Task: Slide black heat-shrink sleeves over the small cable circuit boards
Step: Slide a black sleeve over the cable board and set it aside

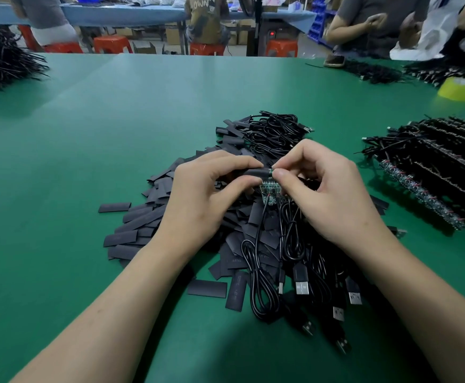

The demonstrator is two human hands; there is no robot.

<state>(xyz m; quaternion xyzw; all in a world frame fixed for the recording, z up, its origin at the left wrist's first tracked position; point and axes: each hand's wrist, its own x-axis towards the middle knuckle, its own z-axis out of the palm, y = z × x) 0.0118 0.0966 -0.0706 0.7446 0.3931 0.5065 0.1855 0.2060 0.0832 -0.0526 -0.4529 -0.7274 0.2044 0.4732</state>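
Above the sleeve pile (142,225), left hand (200,194) pinches a crosswise sleeve (250,172), mouth meeting the circuit board (270,173) pinched in right hand (328,194).

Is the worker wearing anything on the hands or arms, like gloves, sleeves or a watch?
No, nothing shows. The left hand and the right hand are bare: no gloves, and no rings in view. The left forearm and the right forearm are bare too, with no watch, strap or sleeve anywhere up to the picture's lower edge.
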